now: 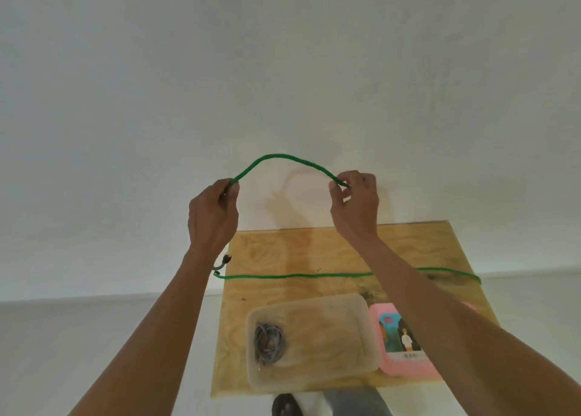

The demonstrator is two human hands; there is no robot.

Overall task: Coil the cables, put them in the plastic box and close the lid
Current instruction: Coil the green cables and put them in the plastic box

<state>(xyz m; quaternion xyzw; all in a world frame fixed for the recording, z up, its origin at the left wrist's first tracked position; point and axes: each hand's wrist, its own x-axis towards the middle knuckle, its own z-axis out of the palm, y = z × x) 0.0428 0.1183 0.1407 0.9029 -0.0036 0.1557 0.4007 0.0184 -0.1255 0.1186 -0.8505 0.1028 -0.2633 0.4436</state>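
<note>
A green cable [284, 157] arches in the air between both raised hands, above the far edge of the wooden table [408, 246]. My left hand [212, 214] pinches it at the left, my right hand [355, 200] pinches it at the right. The cable's remaining length lies straight across the table, and its dark plug end hangs off the left edge. The clear plastic box [314, 340] stands open at the table's front, with a coiled grey cable [269, 342] in its left part. A pink lid [405, 343] with a picture lies to the right of the box, partly behind my right forearm.
The small wooden table stands against a white wall, with pale floor on both sides. Below the table's front edge a grey trouser leg and a dark shoe [286, 406] show.
</note>
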